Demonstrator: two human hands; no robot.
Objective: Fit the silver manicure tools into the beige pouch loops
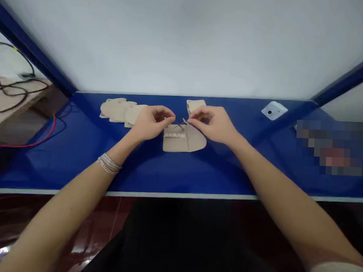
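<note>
Blue bench (64,167) | left hand (152,122): fingers narrow at a thin metal tool (182,123), hold unclear | right hand (213,123): fingers pinching tool | beige pad (177,143) with white strips: directly beneath tool | far: beige cutouts (117,110) left, beige strip (195,104) behind right hand, white plate (274,110) right

No words, labels, brands or numbers can be read anywhere in this view.
</note>
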